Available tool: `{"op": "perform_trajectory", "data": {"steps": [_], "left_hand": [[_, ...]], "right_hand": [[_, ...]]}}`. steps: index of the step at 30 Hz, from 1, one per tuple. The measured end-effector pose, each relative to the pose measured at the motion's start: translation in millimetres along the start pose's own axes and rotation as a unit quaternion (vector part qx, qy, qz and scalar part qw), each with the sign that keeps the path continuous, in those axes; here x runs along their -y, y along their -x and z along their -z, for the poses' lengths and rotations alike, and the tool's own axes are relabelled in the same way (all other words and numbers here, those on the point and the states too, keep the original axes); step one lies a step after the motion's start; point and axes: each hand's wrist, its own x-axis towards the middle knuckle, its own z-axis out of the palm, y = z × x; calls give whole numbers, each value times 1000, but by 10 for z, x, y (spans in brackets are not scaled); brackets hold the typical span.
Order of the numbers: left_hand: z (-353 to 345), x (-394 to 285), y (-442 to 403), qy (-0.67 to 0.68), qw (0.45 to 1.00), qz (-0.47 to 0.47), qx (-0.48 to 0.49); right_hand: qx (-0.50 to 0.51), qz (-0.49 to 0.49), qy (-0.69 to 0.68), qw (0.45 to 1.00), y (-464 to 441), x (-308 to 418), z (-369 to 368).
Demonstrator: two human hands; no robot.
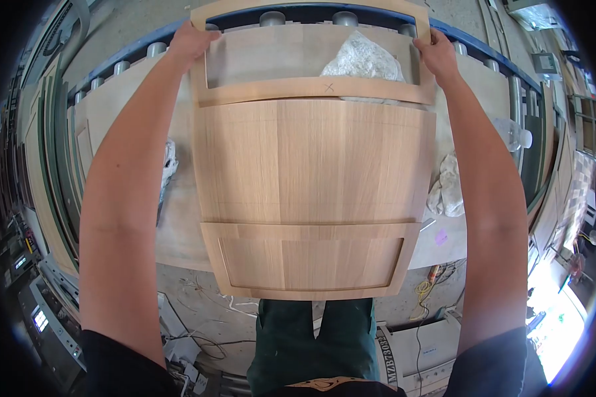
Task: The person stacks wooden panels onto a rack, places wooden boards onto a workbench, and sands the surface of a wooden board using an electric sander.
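Both arms reach forward to the far end of a light wooden frame (265, 91). My left hand (193, 42) is closed round its far left side, and my right hand (437, 55) grips the far right side. The frame's crossbar carries a pencilled X, and its far opening shows the board beneath. Nearer to me lies a wide wood panel (311, 162). At the near end a rail and a smaller recessed panel (311, 261) reach to just above my legs. Crumpled clear plastic (364, 59) shows through the far opening.
A pale board (179, 231) lies under the work, with a blue roller conveyor (304, 14) beyond. A white cloth (447, 188) and a plastic bottle (513, 134) are at the right. A crumpled wrapper (169, 162) is at the left. Cables (425, 291) trail on the floor.
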Motion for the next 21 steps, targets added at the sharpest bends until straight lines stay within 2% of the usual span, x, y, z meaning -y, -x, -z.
{"op": "perform_trajectory", "data": {"steps": [1, 6, 8, 10, 12, 14, 16, 17, 18, 19, 21], "left_hand": [[-72, 91, -78, -79, 996, 29, -10], [-17, -207, 185, -186, 982, 21, 33], [41, -264, 343, -210, 975, 37, 66], [47, -391, 585, -15, 1000, 18, 11], [13, -597, 1109, 10, 981, -158, -116], [88, -579, 1861, 31, 982, -172, -68], [172, -576, 2844, 80, 976, -203, 5], [201, -485, 3349, 86, 987, -133, 35], [224, -324, 3744, 45, 994, -87, 47], [196, -42, 4092, 34, 997, -24, 61], [202, 405, 4676, -55, 995, 67, 44]], "right_hand": [[3, -15, 33, 999, 70, 57, 22], [1, -21, 170, 985, 58, -1, 5], [-26, 76, 191, 978, -145, -340, -60], [-97, 103, 210, 967, 92, -145, -38], [-158, 179, 110, 965, 184, -302, -1], [-85, 134, -40, 986, 1190, 292, 290], [-95, 174, 42, 979, 2014, 304, 462], [-44, 161, 79, 983, 2523, 288, 574], [20, 207, 131, 969, 2882, 197, 740], [46, 84, 64, 993, 3317, 141, 825], [52, -5, 110, 993, 4050, -103, 1016]]}}
